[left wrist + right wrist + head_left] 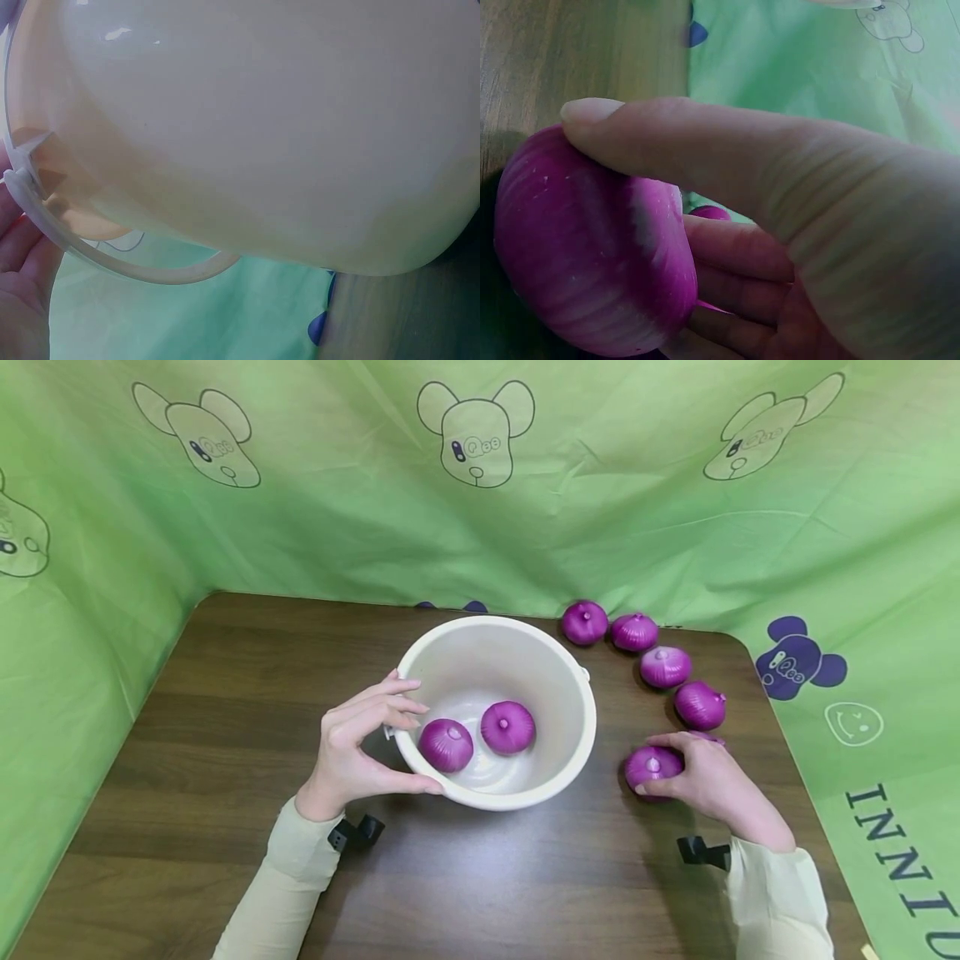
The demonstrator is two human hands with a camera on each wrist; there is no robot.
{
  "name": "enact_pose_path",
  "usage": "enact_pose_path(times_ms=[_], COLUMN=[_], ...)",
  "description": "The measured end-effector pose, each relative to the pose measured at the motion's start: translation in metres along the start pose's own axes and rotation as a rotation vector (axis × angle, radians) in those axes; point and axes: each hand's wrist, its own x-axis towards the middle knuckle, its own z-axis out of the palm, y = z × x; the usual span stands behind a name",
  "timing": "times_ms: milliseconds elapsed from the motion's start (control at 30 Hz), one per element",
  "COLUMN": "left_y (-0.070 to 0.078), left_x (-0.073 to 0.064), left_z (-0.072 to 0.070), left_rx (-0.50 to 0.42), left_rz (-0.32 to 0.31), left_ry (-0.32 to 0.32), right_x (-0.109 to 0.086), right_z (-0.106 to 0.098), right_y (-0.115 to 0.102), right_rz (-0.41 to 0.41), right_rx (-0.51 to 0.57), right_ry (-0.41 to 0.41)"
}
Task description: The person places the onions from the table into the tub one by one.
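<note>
A white bucket (pixel 577 760) stands mid-table with two purple onions inside, one onion (pixel 446 746) at the left and another (pixel 507 727) near the middle. My left hand (pixel 360 743) grips the bucket's left rim, fingers over the edge and thumb along the front. In the left wrist view, the bucket's outer wall (pixel 262 135) fills most of the picture, its handle (pixel 150 271) hanging near the fingers. To the right of the bucket, my right hand (pixel 701 777) holds an onion (pixel 592 247) between thumb and fingers, low over the tabletop.
Several more onions curve along the table's back right, among them a back one (pixel 585 622) and one (pixel 700 705) just beyond my right hand. Another is partly hidden behind that hand. A green printed cloth (pixel 337 527) hangs behind the brown wooden table (pixel 225 718).
</note>
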Motion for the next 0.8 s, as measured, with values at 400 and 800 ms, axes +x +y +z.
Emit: enact_pose_path(times_ms=[400, 800], left_y=[-0.001, -0.002], left_x=[-0.003, -0.003], left_z=[0.001, 0.001], left_rx=[-0.001, -0.001], left_rz=[0.000, 0.009], left_ry=[0.003, 0.005], right_x=[0.000, 0.004], right_z=[-0.001, 0.000], right_y=[-0.003, -0.011], right_rz=[0.017, -0.028], right_rx=[0.030, 0.079], right_ry=[0.036, 0.142])
